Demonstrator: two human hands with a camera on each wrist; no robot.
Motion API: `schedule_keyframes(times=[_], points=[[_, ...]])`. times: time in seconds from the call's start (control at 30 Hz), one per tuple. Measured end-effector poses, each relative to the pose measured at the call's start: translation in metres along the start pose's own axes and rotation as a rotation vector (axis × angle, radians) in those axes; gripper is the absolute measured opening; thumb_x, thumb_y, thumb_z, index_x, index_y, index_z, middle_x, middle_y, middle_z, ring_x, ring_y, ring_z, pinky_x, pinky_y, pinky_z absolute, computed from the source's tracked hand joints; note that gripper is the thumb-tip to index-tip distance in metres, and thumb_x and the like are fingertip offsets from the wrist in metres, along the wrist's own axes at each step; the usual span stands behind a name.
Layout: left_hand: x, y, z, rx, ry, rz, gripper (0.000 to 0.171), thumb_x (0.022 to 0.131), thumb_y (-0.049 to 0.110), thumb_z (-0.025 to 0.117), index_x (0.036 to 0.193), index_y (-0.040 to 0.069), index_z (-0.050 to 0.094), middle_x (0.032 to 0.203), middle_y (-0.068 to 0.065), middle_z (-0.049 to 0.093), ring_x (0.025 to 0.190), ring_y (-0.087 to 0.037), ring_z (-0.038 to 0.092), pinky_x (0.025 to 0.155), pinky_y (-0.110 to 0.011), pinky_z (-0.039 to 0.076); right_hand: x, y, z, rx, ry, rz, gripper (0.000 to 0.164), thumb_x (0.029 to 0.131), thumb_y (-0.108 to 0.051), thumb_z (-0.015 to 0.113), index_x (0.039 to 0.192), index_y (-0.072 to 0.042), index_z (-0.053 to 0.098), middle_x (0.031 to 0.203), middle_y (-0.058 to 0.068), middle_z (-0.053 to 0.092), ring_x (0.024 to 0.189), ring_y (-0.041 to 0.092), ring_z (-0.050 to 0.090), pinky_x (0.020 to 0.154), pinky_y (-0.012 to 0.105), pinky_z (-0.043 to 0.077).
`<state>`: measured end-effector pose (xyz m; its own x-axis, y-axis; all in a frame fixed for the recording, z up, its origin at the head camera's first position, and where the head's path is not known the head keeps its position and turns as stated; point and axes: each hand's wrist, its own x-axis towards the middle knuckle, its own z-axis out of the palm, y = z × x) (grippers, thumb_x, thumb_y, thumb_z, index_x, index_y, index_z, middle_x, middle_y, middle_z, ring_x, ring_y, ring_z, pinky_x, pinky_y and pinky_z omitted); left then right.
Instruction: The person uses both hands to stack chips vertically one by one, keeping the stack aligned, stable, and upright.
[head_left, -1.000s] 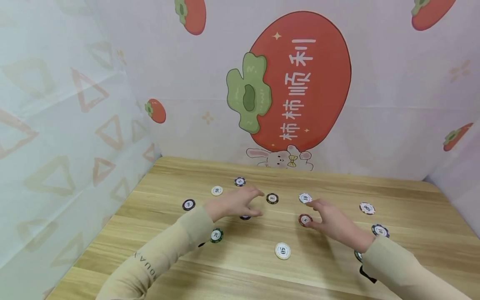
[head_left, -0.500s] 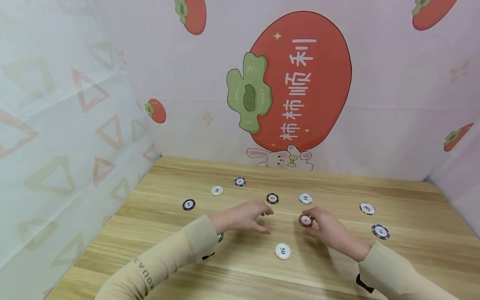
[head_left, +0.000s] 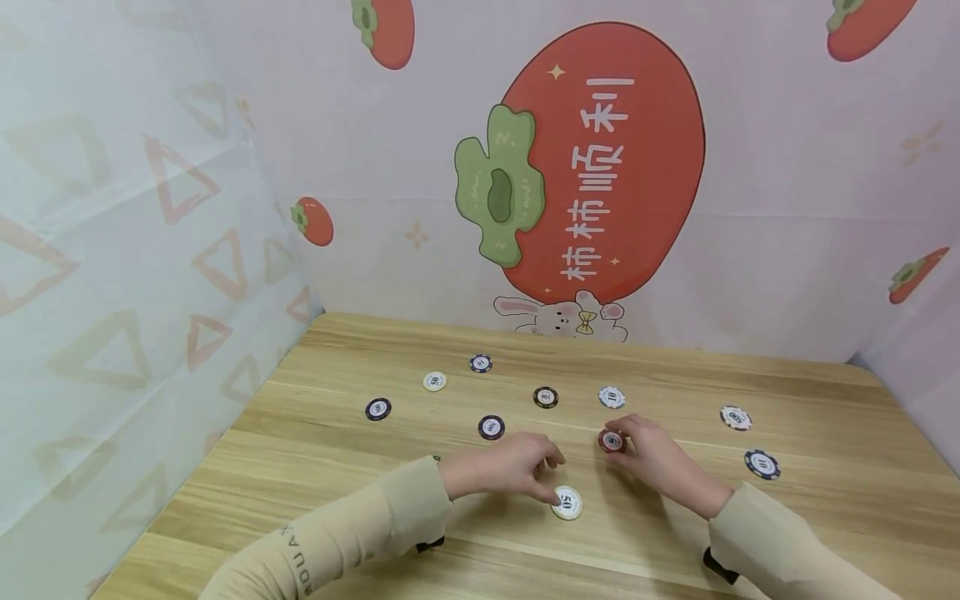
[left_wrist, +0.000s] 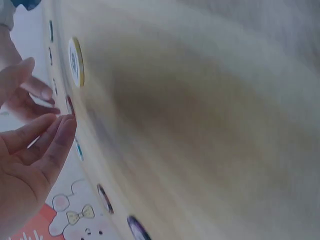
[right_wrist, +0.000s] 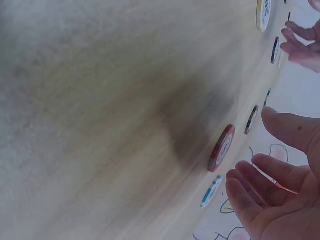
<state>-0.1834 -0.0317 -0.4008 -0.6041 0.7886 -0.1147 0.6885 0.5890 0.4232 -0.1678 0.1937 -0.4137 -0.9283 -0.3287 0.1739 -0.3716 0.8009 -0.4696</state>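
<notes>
L hand (head_left: pixel 510 465), grip released, hovers by white 50 poker chip (head_left: pixel 570 505); R hand (head_left: pixel 663 462), grip likewise released, just above red 5 poker chip (head_left: pixel 611 442). Both chips flat on bench (head_left: pixel 637 550), w/ blk 100 chip (head_left: pixel 546 397) further back.

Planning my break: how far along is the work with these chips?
Nothing looks picked up: chips lie apart on the table. The right hand hovers by the red chip, the left hand by the nearer 50 chip; neither holds one. Every chip seemingly remains.

The desk (head_left: pixel 247 475) is offering room along its left edge; left sleeve (head_left: pixel 360 521) is barring rightward passage, wall (head_left: pixel 405 283) is closing the far edge.
</notes>
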Motion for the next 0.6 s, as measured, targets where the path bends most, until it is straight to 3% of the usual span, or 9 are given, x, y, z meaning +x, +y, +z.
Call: schedule_keyframes(times=[0.4,0.6], points=[[0.000,0.012,0.015,-0.093,0.046,-0.085,0.045,0.067,0.024,0.080,0.103,0.004,0.063,0.083,0.006,0.052,0.073,0.000,0.048,0.066,-0.009,0.039,0.007,0.007,0.006,-0.023,-0.005,0.043,0.033,0.074,-0.005,0.071,0.102,0.009,0.060,0.099,0.020,0.060,0.093,0.033,0.058,0.080,0.044,0.047],[0.000,0.013,0.024,-0.095,0.070,-0.108,0.042,0.066,0.023,0.080,0.101,0.006,0.064,0.081,0.008,0.053,0.072,0.002,0.048,0.067,-0.008,0.038,0.009,0.009,0.008,-0.021,-0.015,0.068,0.030,0.075,-0.005,0.071,0.101,0.008,0.061,0.099,0.021,0.060,0.093,0.034,0.058,0.080,0.045,0.047]])
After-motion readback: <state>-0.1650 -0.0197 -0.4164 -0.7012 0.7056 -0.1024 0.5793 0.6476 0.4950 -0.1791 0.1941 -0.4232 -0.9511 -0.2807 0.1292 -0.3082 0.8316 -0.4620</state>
